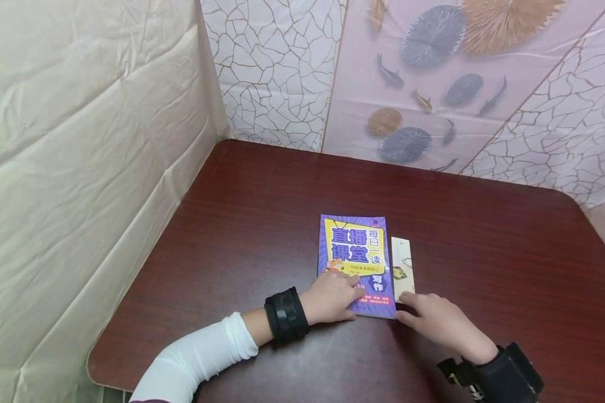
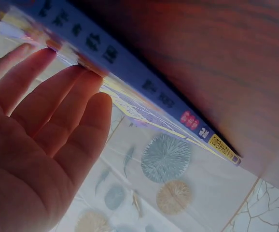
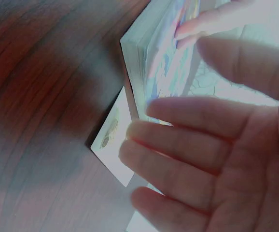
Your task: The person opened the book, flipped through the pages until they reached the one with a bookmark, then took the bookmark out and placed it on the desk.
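A closed purple and yellow book with Chinese lettering lies flat on the table. My left hand rests on its lower left part, fingers extended over the cover. The spine of the book shows in the left wrist view, beside the fairly straight fingers. Just right of the book lies a narrow pale bookmark with a small printed picture. My right hand is at the bookmark's lower end, its thumb by the book's lower right corner. In the right wrist view its loosely extended fingers partly hide the bookmark; firm contact is unclear.
The dark red-brown wooden table has rounded corners. A cream cloth hangs along the left side, and a patterned wall covering stands behind the far edge. Both wrists wear black straps.
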`<state>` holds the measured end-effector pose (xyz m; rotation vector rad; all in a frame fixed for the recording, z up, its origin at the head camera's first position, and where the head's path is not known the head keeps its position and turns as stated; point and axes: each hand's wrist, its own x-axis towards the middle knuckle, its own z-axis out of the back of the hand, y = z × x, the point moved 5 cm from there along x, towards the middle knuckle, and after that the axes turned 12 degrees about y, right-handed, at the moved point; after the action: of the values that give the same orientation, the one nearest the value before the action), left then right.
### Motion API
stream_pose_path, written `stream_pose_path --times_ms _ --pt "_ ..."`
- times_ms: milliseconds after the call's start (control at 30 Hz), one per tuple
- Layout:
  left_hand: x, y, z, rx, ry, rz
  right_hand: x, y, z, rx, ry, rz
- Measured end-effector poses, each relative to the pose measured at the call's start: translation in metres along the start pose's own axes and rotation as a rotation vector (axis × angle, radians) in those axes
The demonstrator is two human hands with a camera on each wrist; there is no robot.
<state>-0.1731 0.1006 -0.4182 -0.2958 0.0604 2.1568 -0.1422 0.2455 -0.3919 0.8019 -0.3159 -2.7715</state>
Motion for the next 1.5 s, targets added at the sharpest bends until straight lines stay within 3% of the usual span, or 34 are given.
stream_pose_path --times_ms 167,267,533,1067,1267,1500 --pt "0.001 0.0 -0.002 0.025 0.01 0.012 -0.003 0.005 0.003 -0.005 -0.17 0.068" --pt "0.001 0.001 -0.002 0.04 0.025 0.02 0.001 0.01 -0.002 -0.026 -0.213 0.127" --pt "0.001 0.002 0.001 0.008 0.046 0.021 0.014 0.01 -0.019 -0.08 -0.174 0.128" --pt "-0.004 0.001 -0.002 0.007 0.025 0.009 0.016 0.008 -0.019 -0.058 -0.179 0.121" --pt "-0.009 0.01 0.002 -0.01 -0.009 -0.007 0.016 0.009 -0.015 -0.043 -0.217 0.15" --pt "-0.015 0.03 0.014 0.019 -0.087 0.043 0.017 0.013 -0.004 0.015 -0.283 0.18"
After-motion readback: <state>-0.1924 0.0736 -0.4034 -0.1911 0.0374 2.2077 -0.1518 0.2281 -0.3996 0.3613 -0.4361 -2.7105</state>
